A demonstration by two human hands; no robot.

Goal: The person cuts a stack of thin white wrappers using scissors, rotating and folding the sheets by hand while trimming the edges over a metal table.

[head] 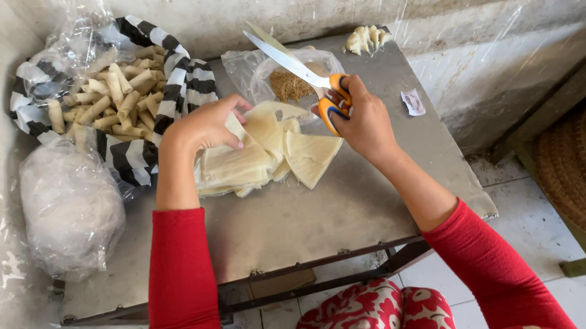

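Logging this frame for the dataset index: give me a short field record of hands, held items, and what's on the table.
left hand: pressing on the wrapper stack, fingers spread, holding nothing
right hand: gripping the scissors by their orange handles, blades open and pointing up-left
wrappers: pale thin sheets, piled at table centre
table: grey metal top, set against the wall
rolls: finished rolls heaped in a striped plastic-lined bag, back left
clear bag: whitish contents, left edge
filling: brown, in plastic behind the wrappers
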